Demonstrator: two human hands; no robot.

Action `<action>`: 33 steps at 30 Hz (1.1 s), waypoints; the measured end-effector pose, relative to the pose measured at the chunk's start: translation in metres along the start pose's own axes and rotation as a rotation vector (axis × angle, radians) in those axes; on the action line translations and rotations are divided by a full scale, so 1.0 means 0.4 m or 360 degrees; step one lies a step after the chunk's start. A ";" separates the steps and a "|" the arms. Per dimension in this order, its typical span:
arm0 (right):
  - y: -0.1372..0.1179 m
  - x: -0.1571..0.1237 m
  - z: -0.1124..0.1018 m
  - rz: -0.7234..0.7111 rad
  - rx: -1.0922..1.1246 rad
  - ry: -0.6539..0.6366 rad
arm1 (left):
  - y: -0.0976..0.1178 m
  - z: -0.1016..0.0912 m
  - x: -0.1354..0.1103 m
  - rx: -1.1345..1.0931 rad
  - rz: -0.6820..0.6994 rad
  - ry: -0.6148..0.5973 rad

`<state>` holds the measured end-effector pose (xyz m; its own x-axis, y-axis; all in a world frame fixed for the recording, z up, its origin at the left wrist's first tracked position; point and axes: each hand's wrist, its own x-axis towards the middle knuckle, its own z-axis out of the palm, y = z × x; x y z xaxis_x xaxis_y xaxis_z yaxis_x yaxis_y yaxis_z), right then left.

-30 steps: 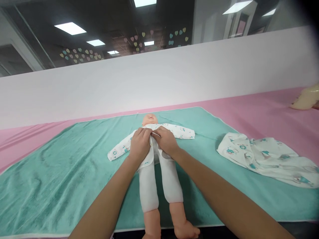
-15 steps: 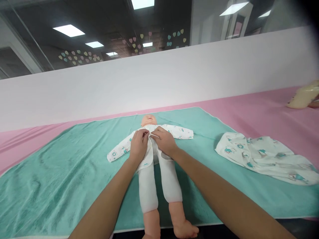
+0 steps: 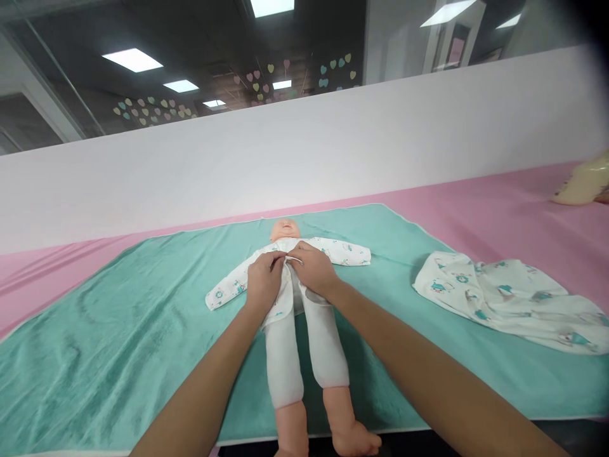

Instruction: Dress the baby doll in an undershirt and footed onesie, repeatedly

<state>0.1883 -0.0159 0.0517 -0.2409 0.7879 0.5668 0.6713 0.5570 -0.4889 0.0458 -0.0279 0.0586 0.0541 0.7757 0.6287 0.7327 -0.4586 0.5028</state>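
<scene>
A baby doll [image 3: 285, 365] lies on its back with its feet toward me, its legs white cloth and its feet bare. It wears a long-sleeved white baby shirt [image 3: 342, 252] with a teal print, both sleeves spread outward. At the chest, my left hand [image 3: 265, 276] pinches one front edge of the shirt. Close beside it, my right hand [image 3: 311, 268] pinches the other edge, fingertips nearly touching the left ones. Below the hands the shirt front hangs apart over the hips. Whatever fastening lies between my fingers is hidden.
Under the doll is a teal towel [image 3: 143, 330] spread over a pink surface [image 3: 499, 209]. Printed white baby clothing [image 3: 514, 304] lies crumpled at the right. A cream-coloured bottle-like object [image 3: 583, 184] sits at the far right edge. Behind runs a low white wall [image 3: 285, 158] below glass.
Both hands stay at the shirt's front with only slight finger movement. The whole view has shifted very slightly.
</scene>
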 end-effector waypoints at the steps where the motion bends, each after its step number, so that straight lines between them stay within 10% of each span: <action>1: 0.000 0.000 -0.001 -0.0001 -0.0002 -0.0003 | 0.000 0.000 -0.001 0.0014 0.0006 0.0000; 33: 0.052 0.012 0.019 0.0681 0.0643 0.0338 | 0.002 0.009 -0.006 0.0001 0.0181 -0.0073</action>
<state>0.1958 0.0013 0.0391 0.1632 0.9168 0.3646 0.3495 0.2918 -0.8903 0.0486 -0.0288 0.0553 0.1681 0.7376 0.6539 0.7205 -0.5447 0.4292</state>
